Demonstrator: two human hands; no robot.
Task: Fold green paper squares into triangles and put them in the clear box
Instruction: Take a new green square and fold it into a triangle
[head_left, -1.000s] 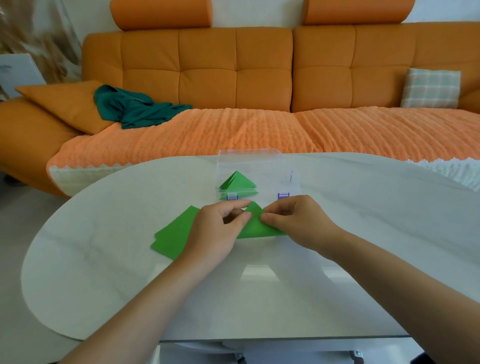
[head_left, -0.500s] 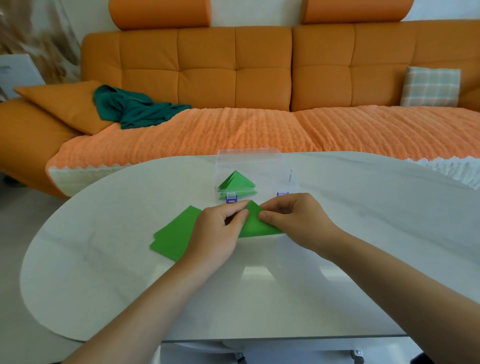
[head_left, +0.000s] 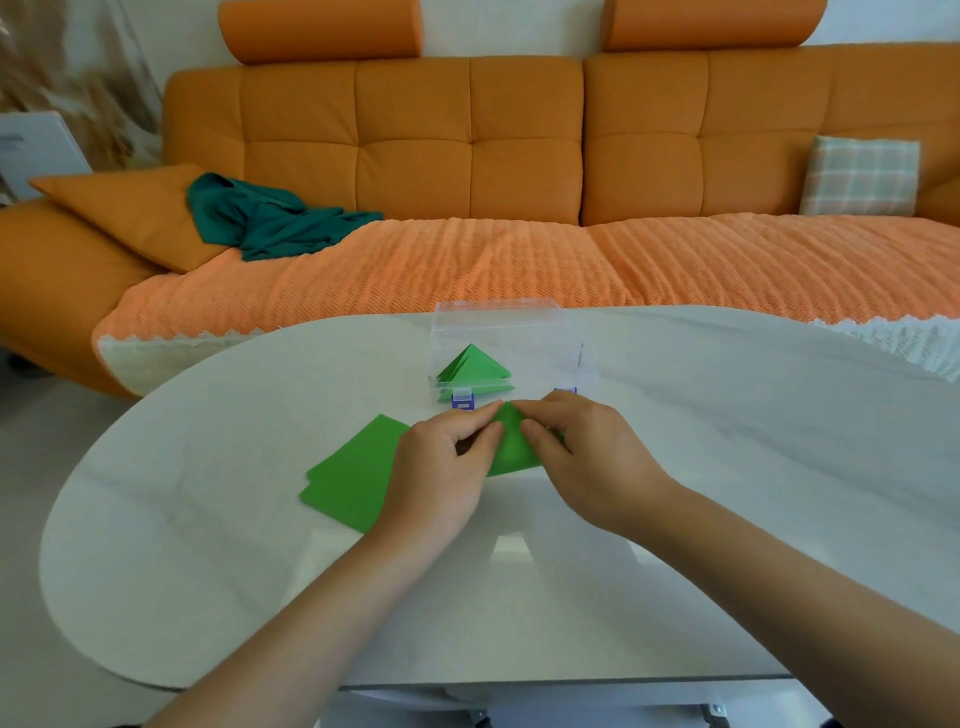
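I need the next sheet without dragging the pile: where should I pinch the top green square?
Probably its left corner, coming from the left: the stack of green squares lies flat with sheets offset there, while the left hand, pinching the folded paper, covers the right side.

Two hands are counted, a left hand (head_left: 441, 467) and a right hand (head_left: 587, 462), and one folded sheet (head_left: 511, 441) is held between them. One box (head_left: 519, 332) is seen, and two purple clasps are borne on its near wall, a left clasp (head_left: 462, 401) and a right clasp (head_left: 565, 389). Two triangles (head_left: 472, 366) are made out inside it, one above the other; whether more lie beneath cannot be told. In the stack of flat squares (head_left: 353, 478) at least two are shown by offset edges, and the full number cannot be told. One table (head_left: 727, 467) and one sofa (head_left: 467, 140) are counted. On the sofa two bolsters are seen, a left bolster (head_left: 319, 26) and a right bolster (head_left: 711, 21), along with two cushions, an orange cushion (head_left: 130, 213) and a checked cushion (head_left: 860, 176), and one cloth (head_left: 270, 223).
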